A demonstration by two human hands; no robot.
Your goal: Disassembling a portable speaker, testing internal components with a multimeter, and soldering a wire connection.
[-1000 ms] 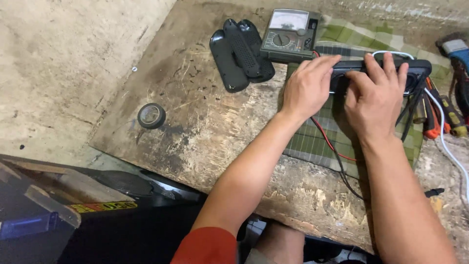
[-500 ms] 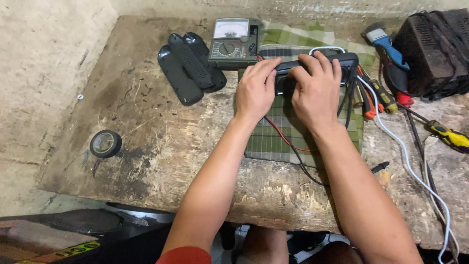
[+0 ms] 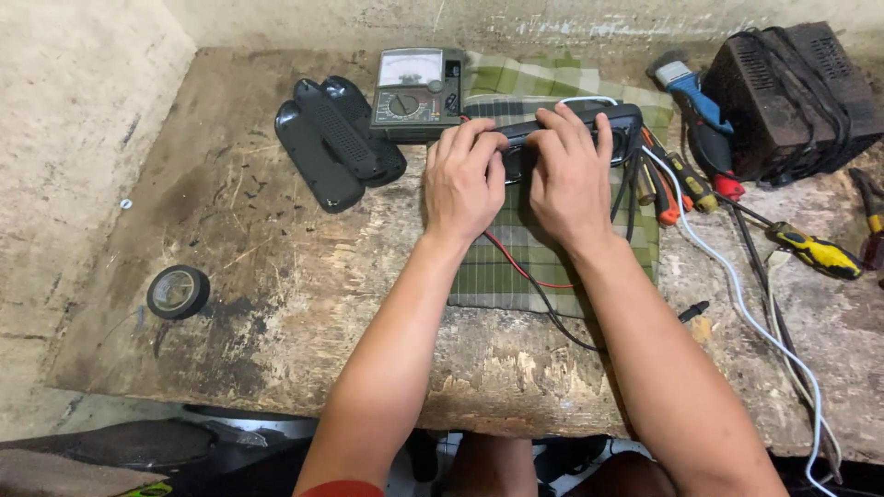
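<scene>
A long black device (image 3: 612, 124) lies across a green checked cloth (image 3: 516, 267) on the worn wooden bench. My left hand (image 3: 463, 179) presses on its left end, fingers curled over the casing. On its middle rests my right hand (image 3: 571, 175), gripping the top edge. Both hands cover most of the device. Red and black test leads (image 3: 516, 267) run from under my hands toward the bench's front edge.
An analog multimeter (image 3: 412, 92) sits behind my left hand, with two black plastic covers (image 3: 336, 143) to its left. A roll of black tape (image 3: 178, 292) lies front left. Screwdrivers (image 3: 815, 250), a brush (image 3: 686, 83), a white cable (image 3: 746, 313) and a black box (image 3: 787, 92) crowd the right.
The view has shifted, so the bench and hands sit lower and further left in the frame. Both hands stay on the black device in much the same grip.
</scene>
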